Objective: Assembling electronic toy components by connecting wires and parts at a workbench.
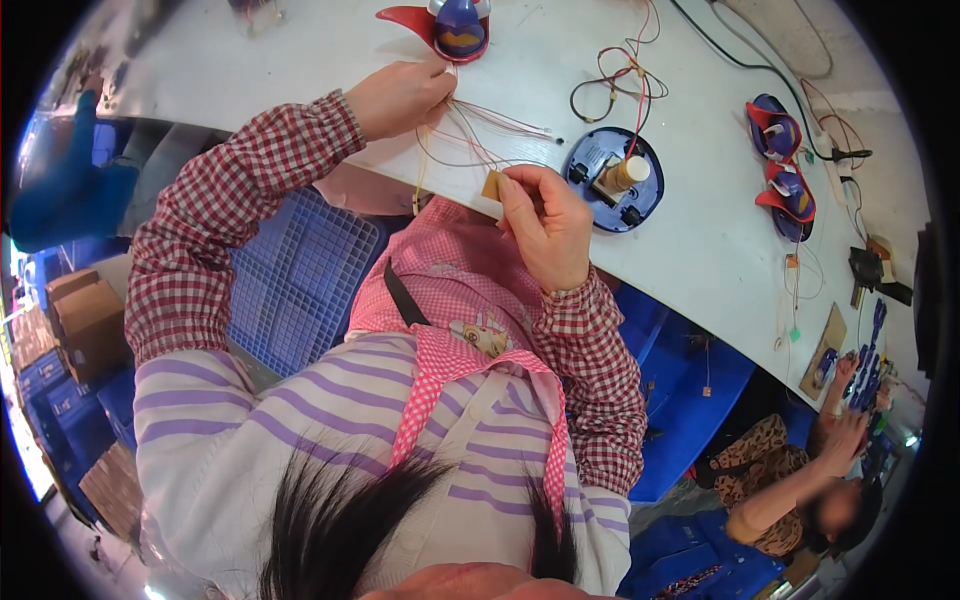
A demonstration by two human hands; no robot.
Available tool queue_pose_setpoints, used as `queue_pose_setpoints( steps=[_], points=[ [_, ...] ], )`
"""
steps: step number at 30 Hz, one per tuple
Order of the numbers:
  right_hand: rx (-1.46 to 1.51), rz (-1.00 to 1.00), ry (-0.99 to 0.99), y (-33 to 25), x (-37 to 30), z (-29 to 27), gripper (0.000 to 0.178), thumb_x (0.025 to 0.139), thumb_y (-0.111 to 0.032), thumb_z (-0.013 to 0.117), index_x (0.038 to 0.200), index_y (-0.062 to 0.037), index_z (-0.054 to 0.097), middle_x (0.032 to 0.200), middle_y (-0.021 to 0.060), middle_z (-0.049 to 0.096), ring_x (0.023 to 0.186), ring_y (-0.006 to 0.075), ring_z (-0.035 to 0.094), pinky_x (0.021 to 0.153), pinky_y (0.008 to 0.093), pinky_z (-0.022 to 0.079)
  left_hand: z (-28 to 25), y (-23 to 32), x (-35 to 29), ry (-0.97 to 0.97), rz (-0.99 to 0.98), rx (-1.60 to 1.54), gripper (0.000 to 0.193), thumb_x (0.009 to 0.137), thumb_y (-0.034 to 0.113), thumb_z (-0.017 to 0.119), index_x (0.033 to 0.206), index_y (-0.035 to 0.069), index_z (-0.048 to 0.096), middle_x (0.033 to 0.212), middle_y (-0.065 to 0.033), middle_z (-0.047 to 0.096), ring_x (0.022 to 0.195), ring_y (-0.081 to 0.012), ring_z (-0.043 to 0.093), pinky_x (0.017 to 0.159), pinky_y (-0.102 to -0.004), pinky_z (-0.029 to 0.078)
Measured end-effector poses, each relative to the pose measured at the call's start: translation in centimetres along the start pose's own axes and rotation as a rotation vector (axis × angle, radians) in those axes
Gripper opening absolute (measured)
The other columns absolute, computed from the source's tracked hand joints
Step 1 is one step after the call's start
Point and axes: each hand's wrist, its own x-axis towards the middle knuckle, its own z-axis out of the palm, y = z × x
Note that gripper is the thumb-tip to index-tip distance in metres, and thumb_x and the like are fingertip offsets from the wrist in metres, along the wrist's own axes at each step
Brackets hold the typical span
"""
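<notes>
My left hand (403,100) is over the table's near side, fingers pinched on thin wires (500,124) that trail rightward across the white tabletop. Just beyond it sits a blue and red plastic toy part (462,38) with a pointed red piece. Between thumb and fingers of my right hand (548,222), at the table's edge, is a small yellow-brown square piece (491,185). Wires pass close to that piece; whether they join it I cannot tell. Beside my right hand lies an oval blue plastic base (648,200) carrying a silvery cylindrical part (628,172) with a red wire.
Coiled wires (640,85) lie past the base. Two more red and blue toy parts (785,195) stand at the right, near a black cable (800,95). Another person (800,480) works at the lower right. A blue plastic crate (295,270) is below the table at left.
</notes>
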Motion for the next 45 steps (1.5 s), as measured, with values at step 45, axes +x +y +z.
queue_pose_setpoints(
  steps=[45],
  points=[
    [-0.039, 0.024, 0.090, 2.2, -0.2, 0.8, 0.016, 0.088, -0.008, 0.058, 0.100, 0.0017, 0.060, 0.077, 0.0051, 0.060, 0.052, 0.0072, 0.050, 0.045, 0.0168, 0.041, 8.1, 11.4, -11.8, 0.334, -0.773, -1.247, 0.040, 0.085, 0.011, 0.060, 0.121, -0.003, 0.049, 0.103, -0.0125, 0.054, 0.087, -0.0180, 0.058, 0.072, -0.0243, 0.049]
  ],
)
